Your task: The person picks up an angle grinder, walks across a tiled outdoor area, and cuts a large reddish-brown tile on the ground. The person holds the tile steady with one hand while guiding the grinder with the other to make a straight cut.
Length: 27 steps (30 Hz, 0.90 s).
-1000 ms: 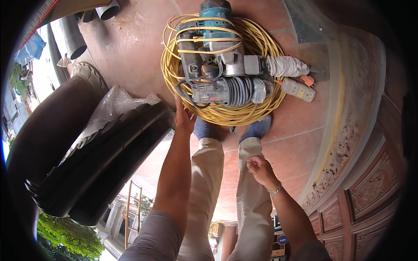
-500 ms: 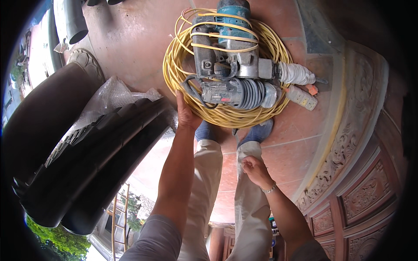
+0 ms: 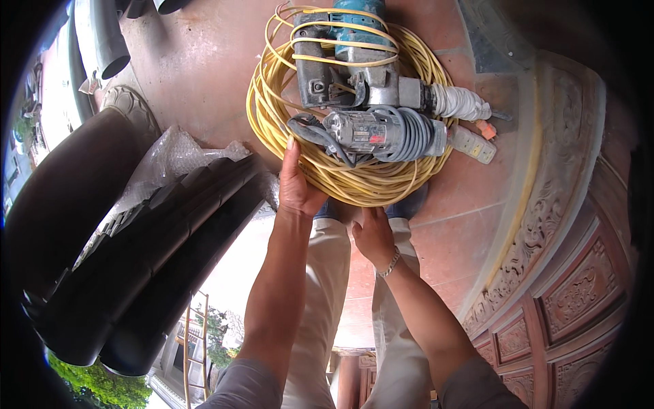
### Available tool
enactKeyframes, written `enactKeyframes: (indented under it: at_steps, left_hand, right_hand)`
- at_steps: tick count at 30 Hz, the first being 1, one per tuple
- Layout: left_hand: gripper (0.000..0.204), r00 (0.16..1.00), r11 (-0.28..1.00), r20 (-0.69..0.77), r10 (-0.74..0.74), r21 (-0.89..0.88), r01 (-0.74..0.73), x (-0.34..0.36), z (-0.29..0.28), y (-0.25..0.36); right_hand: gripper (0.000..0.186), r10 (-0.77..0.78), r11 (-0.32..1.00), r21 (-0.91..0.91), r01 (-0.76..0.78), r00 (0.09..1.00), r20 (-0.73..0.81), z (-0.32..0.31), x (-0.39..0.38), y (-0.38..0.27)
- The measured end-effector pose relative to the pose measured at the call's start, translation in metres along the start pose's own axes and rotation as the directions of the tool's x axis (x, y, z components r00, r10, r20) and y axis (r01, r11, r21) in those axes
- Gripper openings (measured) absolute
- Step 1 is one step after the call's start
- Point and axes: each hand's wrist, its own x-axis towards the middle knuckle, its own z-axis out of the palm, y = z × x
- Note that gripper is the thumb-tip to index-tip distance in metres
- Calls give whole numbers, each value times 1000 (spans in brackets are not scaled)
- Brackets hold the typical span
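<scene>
- The floor under you is of reddish tiles with pale joints; on the right side there is a wall with carved wooden panels.
- On the left side you have long dark pieces, lying side by side, and clear bubble wrap is next to them.
- The coil of yellow cable is in front of you, just beyond your legs, and its near edge partly covers your blue shoes.
- On this coil lies a large power tool with a teal housing; some loops of the cable pass over it.
- Nearer to you, a smaller grey tool lies across the coil, with a grey cord wound around its body.
- At the right edge of the coil there is a cream socket strip, and just beside it an orange piece.
- Your left hand holds the coil at its near left edge: the thumb is on top, the other fingers are mostly hidden below.
- Your right hand is at the near edge, its fingertips hidden; I cannot tell if they grip it.
</scene>
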Motion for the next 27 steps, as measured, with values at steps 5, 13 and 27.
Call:
enactKeyframes:
  at_steps: [5, 13, 27]
  left_hand:
    - [53, 999, 998, -45, -27, 57, 29, -11, 13, 6]
    - [35, 998, 1000, 58, -6, -2, 6, -11, 44, -1]
    - [49, 994, 999, 99, 36, 1, -36, -8, 62, 12]
  right_hand:
    - [63, -145, 964, -254, 80, 958, -248, 25, 19, -18]
    - [73, -277, 949, -6, 317, 821, -499, 76, 99, 45]
    - [60, -479, 868, -325, 375, 805, -351, 29, 79, 44]
